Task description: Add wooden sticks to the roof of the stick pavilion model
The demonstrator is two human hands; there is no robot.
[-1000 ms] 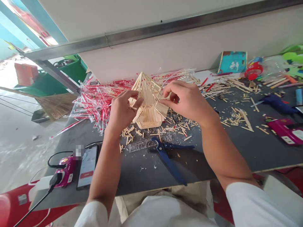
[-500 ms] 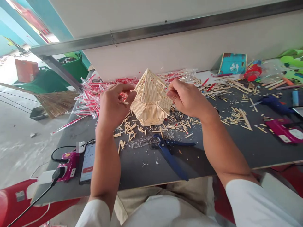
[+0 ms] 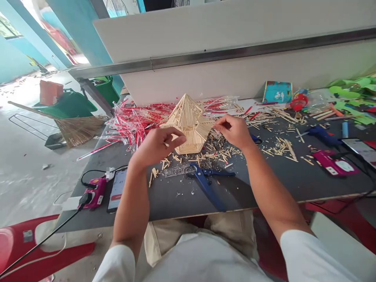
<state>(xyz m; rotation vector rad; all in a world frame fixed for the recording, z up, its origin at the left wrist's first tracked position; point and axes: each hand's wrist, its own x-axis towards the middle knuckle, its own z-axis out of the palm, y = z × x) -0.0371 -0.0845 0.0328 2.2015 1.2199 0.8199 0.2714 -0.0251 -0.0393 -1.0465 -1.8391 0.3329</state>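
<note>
A small model [image 3: 188,135] built of thin wooden sticks, with a pointed roof frame and slatted sides, stands at the middle of the table. My left hand [image 3: 157,147] is in front of its left side, thumb and fingers pinched on a short wooden stick [image 3: 166,145] whose end pokes out. To the right of the model, my right hand [image 3: 235,131] has its fingertips pinched close to the slatted edge; what they hold, if anything, is too small to make out. Before the model lie a clear plastic ruler [image 3: 178,170] and a blue-handled cutter [image 3: 208,188].
Red-and-clear plastic wrappers [image 3: 132,121] pile up at the back left. Cut stick pieces [image 3: 282,149] litter the dark table [image 3: 176,203]. A blue glue gun [image 3: 323,135], a magenta power strip [image 3: 335,161] and a phone [image 3: 117,188] also lie there.
My left hand has dropped away from the roof toward the model's lower front left, still pinching the stick. My right hand has drawn slightly away from the roof. The camera view has shifted.
</note>
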